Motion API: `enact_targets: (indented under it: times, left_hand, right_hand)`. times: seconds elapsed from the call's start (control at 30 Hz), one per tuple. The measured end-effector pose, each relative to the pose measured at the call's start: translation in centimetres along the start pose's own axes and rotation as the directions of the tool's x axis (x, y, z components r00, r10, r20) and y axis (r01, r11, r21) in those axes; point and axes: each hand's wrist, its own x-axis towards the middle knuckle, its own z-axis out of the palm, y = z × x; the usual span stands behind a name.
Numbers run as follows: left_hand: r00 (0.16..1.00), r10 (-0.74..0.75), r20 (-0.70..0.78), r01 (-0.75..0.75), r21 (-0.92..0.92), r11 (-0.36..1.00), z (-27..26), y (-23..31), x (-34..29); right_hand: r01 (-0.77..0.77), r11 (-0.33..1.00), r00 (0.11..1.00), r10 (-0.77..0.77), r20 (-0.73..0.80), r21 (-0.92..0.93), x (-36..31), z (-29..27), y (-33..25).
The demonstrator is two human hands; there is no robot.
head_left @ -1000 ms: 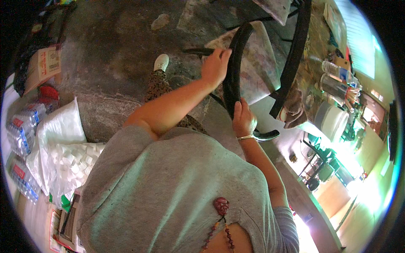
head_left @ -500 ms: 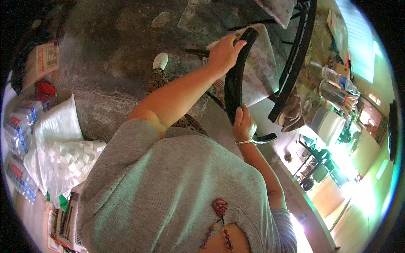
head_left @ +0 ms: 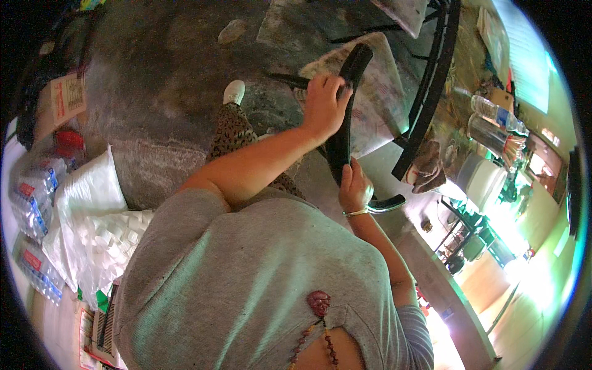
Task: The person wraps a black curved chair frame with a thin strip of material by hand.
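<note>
Looking down from the head camera, the person is bent over a long, curved black strip (head_left: 343,132), something like a rubber tyre or band, that they hold in front of their body. Its long axis runs from near to far, bowing slightly to the right at the far tip.

The left hand (head_left: 324,105) is stretched out and closed over the far part of the strip, fingers (head_left: 338,92) wrapped across it from the left. The right hand (head_left: 354,188), with a thin bangle (head_left: 356,213) at the wrist, is clenched around the near part, close to the body. So the strip lies between both palms, the right hand nearer the person, the left one farther along it.

Beyond it a black metal frame (head_left: 431,86) arcs on the right. A white shoe (head_left: 234,92) shows on the dark concrete floor (head_left: 160,74). To the left lie white plastic bags (head_left: 92,216) and packed water bottles (head_left: 37,191).
</note>
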Motion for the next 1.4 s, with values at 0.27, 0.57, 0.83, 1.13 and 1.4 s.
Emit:
enact_targets:
  times: [0.27, 0.57, 0.83, 1.13, 1.4]
  left_hand:
    - [0.807, -0.441, 0.391, 0.46, 0.05, 0.886, 0.6, -1.9, 6.9]
    - [0.92, -0.307, 0.242, 0.324, -0.036, 0.945, -1.9, -1.7, -0.9]
    - [0.841, -0.418, 0.344, 0.462, -0.055, 0.885, 1.2, -2.3, 8.1]
    - [0.745, -0.482, 0.46, 0.492, 0.108, 0.864, -2.4, -1.0, 3.4]
    - [0.674, -0.541, 0.503, 0.601, 0.054, 0.798, 1.4, -2.3, 9.3]
  right_hand:
    - [-0.022, 0.999, 1.0, 0.022, -0.008, 0.027, 0.3, -0.6, -0.7]
    - [-0.065, 0.997, 0.996, 0.063, 0.056, 0.047, 0.4, -0.6, -0.6]
    - [-0.01, 0.996, 1.0, 0.009, 0.019, 0.087, 0.3, -0.5, -0.2]
    - [-0.039, 0.999, 0.998, 0.038, 0.051, 0.027, 0.3, -0.8, -0.5]
    - [-0.007, 0.997, 0.999, 0.003, 0.045, 0.083, 0.3, -1.1, -0.5]
